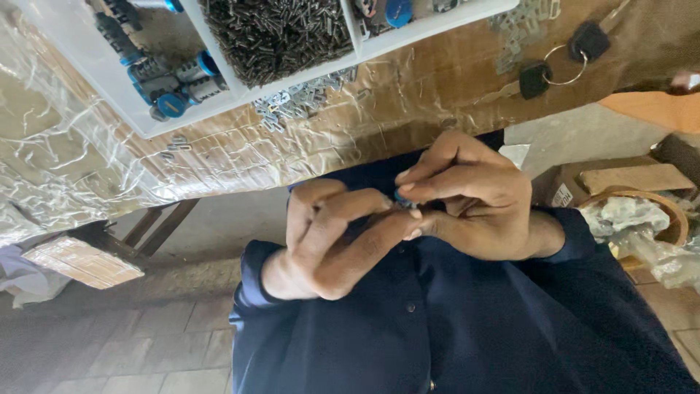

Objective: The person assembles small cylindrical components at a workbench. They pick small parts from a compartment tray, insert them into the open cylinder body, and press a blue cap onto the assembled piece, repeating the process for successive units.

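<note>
Head view, looking down past the table edge to the person's lap. Both hands meet close in front of a dark blue shirt (467, 328). The left hand (332, 241) is curled, thumb and forefinger pinched toward the middle. The right hand (474, 197) is likewise closed, its fingertips (405, 177) pressed together over the same spot. Between the two sets of fingertips sits a small blue-capped part (402, 197), mostly hidden; only a sliver of blue and a bit of metal show, so its shape cannot be made out. Both hands pinch it from opposite sides, below the table edge and off the surface. Above lies a wooden table (240, 149) wrapped in crinkled clear plastic. On it rests a white divided tray (219, 69): one compartment holds a heap of small dark metal pins (277, 33), the neighbouring one several metal cylinders with blue caps (175, 84). Loose small flat metal pieces (299, 98) lie on the table just beside the tray's near rim. Farther right on the table, two black-headed keys on a ring (561, 62). Tiled floor (146, 350) below, a cardboard box (620, 182) at right.
</note>
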